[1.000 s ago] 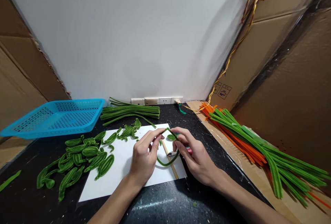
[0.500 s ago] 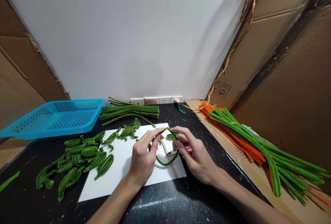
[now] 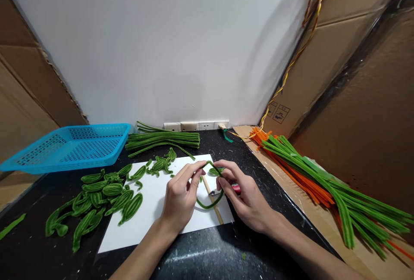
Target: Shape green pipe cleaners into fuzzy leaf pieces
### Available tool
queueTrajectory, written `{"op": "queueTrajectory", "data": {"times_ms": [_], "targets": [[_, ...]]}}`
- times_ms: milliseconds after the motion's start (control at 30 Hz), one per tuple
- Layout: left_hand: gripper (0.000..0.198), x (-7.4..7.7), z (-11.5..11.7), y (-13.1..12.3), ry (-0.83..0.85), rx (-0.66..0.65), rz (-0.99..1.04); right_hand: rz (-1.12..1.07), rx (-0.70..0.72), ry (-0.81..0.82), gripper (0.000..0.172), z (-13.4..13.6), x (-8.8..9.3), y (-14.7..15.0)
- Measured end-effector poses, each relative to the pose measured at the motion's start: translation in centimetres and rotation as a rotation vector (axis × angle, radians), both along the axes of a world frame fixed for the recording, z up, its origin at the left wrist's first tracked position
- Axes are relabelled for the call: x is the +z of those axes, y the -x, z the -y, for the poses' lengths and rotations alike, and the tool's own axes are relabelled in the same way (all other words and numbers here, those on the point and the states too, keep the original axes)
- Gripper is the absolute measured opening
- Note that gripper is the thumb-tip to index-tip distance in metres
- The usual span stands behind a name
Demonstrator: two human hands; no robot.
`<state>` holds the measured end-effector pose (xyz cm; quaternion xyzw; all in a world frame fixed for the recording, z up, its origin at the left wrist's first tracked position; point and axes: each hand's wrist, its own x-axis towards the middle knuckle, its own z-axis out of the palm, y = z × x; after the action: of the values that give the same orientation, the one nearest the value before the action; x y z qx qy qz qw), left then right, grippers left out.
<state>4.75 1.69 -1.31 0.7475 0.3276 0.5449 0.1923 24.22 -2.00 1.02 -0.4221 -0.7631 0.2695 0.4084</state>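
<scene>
A dark green pipe cleaner (image 3: 207, 206) is bent into a loop between my hands, its two ends meeting at the top. My left hand (image 3: 181, 194) pinches it on the left side, and my right hand (image 3: 244, 189) grips it on the right. Beneath the loop, a thin wooden stick (image 3: 216, 209) lies across the white paper (image 3: 145, 224). A red-handled tool (image 3: 236, 189) with a pointed tip lies by my right hand, partly hidden by it. Leaf-shaped pieces (image 3: 113, 189) of coiled green pipe cleaner are heaped left of my left hand.
A blue perforated basket (image 3: 119, 150) stands at the back left. Behind the paper is a bundle of dark green pipe cleaners (image 3: 164, 139). Bright green pipe cleaners (image 3: 323, 185) and orange ones (image 3: 300, 181) lie on cardboard at right. Power sockets (image 3: 205, 126) line the wall's foot.
The pipe cleaner's two ends, slightly apart before, now come together at the top of the loop. Both hands have hardly moved, and the view has shifted very slightly.
</scene>
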Motion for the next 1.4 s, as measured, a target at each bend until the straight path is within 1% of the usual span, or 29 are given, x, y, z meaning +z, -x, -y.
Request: {"op": "queueTrajectory", "data": {"times_ms": [133, 300, 500, 833, 1033, 1400], "targets": [[0.027, 0.15, 0.09, -0.04, -0.012, -0.012, 0.005, 0.002, 0.005, -0.004, 0.032, -0.02, -0.04, -0.02], [0.028, 0.09, -0.01, 0.08, -0.001, 0.011, 0.004, 0.006, -0.006, -0.023, 0.031, -0.04, 0.02, 0.01], [0.029, 0.10, 0.05, 0.07, -0.024, -0.019, 0.009, 0.008, -0.007, -0.016, 0.030, -0.09, 0.10, 0.03], [0.028, 0.10, 0.03, 0.08, 0.005, -0.001, 0.014, 0.028, -0.023, -0.035, 0.028, -0.08, 0.20, 0.05], [0.029, 0.13, -0.02, 0.04, -0.008, -0.012, 0.014, 0.024, -0.038, -0.044, 0.029, -0.06, 0.21, 0.05], [0.028, 0.14, 0.04, 0.06, -0.007, -0.011, 0.005, 0.017, -0.022, -0.030, 0.029, -0.11, 0.02, -0.06]]}}
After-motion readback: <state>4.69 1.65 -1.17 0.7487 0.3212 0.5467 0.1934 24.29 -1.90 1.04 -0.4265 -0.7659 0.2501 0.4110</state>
